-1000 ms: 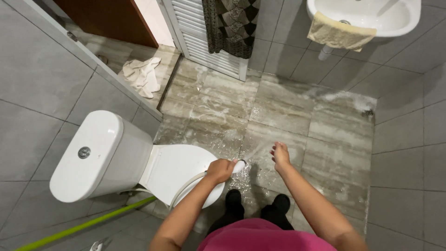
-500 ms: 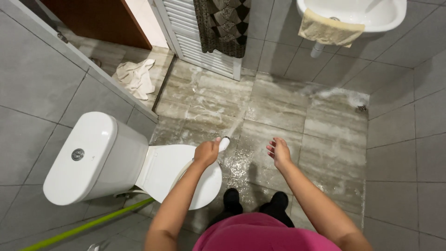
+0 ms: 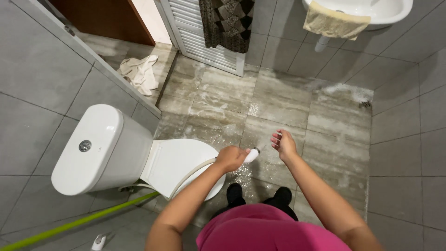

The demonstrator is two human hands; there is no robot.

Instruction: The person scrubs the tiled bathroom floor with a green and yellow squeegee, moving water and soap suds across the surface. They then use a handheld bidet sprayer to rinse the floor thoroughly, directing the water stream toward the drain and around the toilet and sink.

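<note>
Left hand (image 3: 231,158) closed around white hand-sprayer (image 3: 251,155) — nozzle aimed at wet, sudsy floor tiles (image 3: 283,100), hose (image 3: 190,174) trailing back over closed toilet lid (image 3: 179,162). Right hand (image 3: 284,144) open, fingers loosely spread, holding nothing, just beside sprayer head. Green pole (image 3: 79,222) slanting along floor by toilet base.

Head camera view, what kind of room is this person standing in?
A small tiled bathroom, most likely in a home: a white toilet, a wall sink and a wet tiled floor, with the left hand holding a spray hose.
</note>
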